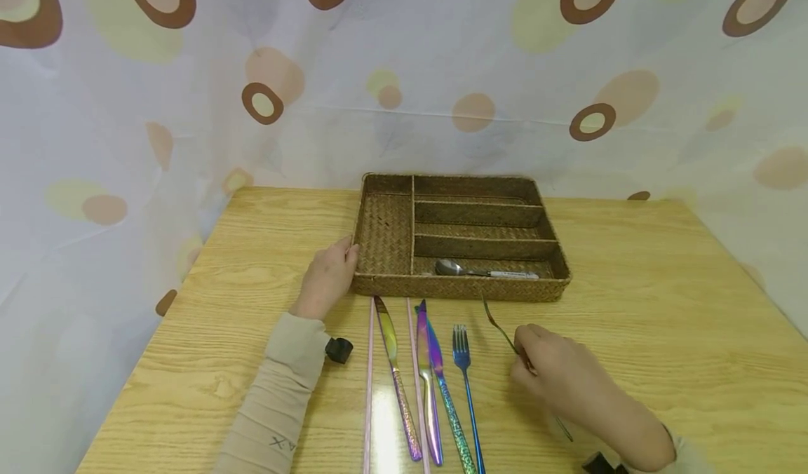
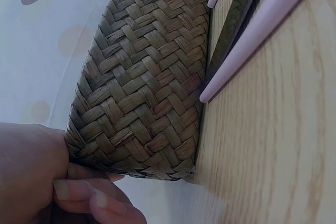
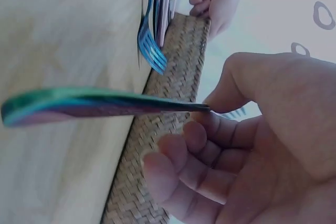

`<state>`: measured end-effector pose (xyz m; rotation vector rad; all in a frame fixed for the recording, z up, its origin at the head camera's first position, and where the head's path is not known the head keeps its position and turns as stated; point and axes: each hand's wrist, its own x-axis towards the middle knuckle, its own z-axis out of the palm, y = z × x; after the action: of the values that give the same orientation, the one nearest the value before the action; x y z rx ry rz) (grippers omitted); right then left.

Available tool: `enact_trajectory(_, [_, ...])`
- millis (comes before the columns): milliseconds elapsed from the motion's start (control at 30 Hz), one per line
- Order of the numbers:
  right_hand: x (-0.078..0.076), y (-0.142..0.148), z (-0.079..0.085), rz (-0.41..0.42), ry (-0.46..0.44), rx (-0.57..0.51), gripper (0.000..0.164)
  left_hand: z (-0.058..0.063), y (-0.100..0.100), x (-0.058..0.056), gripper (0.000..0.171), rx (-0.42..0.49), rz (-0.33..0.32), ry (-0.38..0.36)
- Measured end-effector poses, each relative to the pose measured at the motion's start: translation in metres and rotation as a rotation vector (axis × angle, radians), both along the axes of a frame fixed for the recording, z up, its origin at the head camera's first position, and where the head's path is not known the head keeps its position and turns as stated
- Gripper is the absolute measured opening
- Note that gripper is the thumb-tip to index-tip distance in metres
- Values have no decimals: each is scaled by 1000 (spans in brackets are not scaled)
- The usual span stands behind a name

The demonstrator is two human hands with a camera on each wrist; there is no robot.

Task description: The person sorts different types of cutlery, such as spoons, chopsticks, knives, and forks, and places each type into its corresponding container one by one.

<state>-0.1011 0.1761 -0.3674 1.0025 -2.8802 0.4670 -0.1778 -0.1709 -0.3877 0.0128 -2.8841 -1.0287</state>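
Observation:
My left hand (image 1: pixel 328 274) grips the left wall of a brown woven cutlery tray (image 1: pixel 461 290) near its front corner. Between thumb and fingertips, my right hand (image 1: pixel 568 372) pinches an iridescent fork (image 1: pixel 496 325), held just in front of the tray's right half. The right wrist view shows the handle (image 3: pixel 94 106) of that fork sticking out toward the camera, its tines partly hidden behind the hand. A metal spoon (image 1: pixel 448 268) with a white-patterned handle lies in the tray's front right compartment.
Before the tray lie a blue fork (image 1: pixel 461 355), several iridescent knives (image 1: pixel 395 365) and two pale pink chopsticks (image 1: pixel 369 390). They rest on a wooden table (image 1: pixel 650 306). A dotted curtain (image 1: pixel 404 60) hangs close behind the tray.

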Motion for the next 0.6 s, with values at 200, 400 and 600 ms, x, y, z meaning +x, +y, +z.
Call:
enact_trajectory(200, [-17, 4, 8, 52, 54, -32, 14, 2, 1, 0, 44, 0, -4, 7])
enact_trajectory(400, [-36, 3, 15, 138, 204, -38, 12, 2, 1, 0, 44, -10, -6, 13])
enact_trajectory(600, [-57, -1, 24, 220, 343, -7, 11, 1, 1, 0, 44, -11, 2, 13])
